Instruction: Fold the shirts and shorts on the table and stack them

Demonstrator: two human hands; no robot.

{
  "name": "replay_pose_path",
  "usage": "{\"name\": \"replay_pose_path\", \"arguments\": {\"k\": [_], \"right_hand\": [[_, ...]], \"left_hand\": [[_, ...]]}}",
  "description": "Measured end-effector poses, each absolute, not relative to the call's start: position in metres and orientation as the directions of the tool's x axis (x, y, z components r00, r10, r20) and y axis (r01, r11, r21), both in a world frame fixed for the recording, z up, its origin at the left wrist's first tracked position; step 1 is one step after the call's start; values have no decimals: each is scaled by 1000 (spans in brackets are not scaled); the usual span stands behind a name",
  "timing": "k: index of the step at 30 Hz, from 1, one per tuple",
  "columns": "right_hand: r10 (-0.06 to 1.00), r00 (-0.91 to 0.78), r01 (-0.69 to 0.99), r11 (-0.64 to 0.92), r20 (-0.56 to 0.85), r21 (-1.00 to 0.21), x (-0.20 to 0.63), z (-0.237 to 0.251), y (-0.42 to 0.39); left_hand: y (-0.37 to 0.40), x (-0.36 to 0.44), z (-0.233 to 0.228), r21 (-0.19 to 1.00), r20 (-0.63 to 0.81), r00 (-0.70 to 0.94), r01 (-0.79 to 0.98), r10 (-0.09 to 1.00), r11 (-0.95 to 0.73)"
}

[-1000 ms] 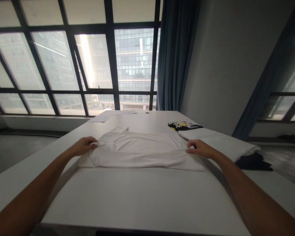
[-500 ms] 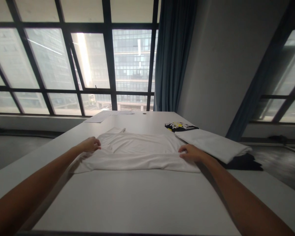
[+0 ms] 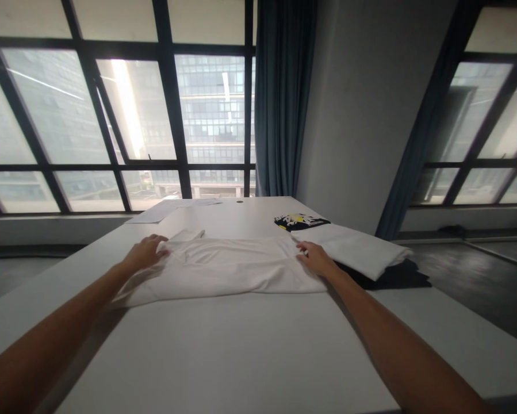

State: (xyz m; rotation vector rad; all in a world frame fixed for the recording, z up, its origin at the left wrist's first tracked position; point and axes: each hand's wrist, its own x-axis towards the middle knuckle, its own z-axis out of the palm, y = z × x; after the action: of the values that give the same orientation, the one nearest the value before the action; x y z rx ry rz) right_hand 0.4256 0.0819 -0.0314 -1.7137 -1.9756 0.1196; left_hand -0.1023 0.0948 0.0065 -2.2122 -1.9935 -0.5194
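Observation:
A thin white shirt lies spread across the table in front of me, folded over and wrinkled, with a sleeve-like flap at its far left. My left hand rests at the shirt's left side, fingers stretched forward and thumb apart. On the opposite side, my right hand touches the shirt's right edge, its thumb and fingers slightly parted. Both sets of fingertips meet the cloth, though the fabric under them is partly hidden.
Right of the shirt, a folded white cloth lies on black fabric. Behind it is a black printed garment. Papers lie at the far left of the white table. Windows and a blue curtain stand beyond.
Both hands have moved farther away over the shirt, and their fingers have loosened from the fold. The front layer now lies flatter. The view has turned slightly right.

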Motion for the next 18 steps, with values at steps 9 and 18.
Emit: {"name": "replay_pose_path", "arguments": {"k": [9,18], "right_hand": [[930,68,951,-170,-360,-259,440,10,35],[880,8,956,-146,-476,-253,439,-2,40]], "left_hand": [[-1,-153,-1,127,-150,-50,989,987,70],[-12,-196,-22,380,-45,95,922,994,-71]]}}
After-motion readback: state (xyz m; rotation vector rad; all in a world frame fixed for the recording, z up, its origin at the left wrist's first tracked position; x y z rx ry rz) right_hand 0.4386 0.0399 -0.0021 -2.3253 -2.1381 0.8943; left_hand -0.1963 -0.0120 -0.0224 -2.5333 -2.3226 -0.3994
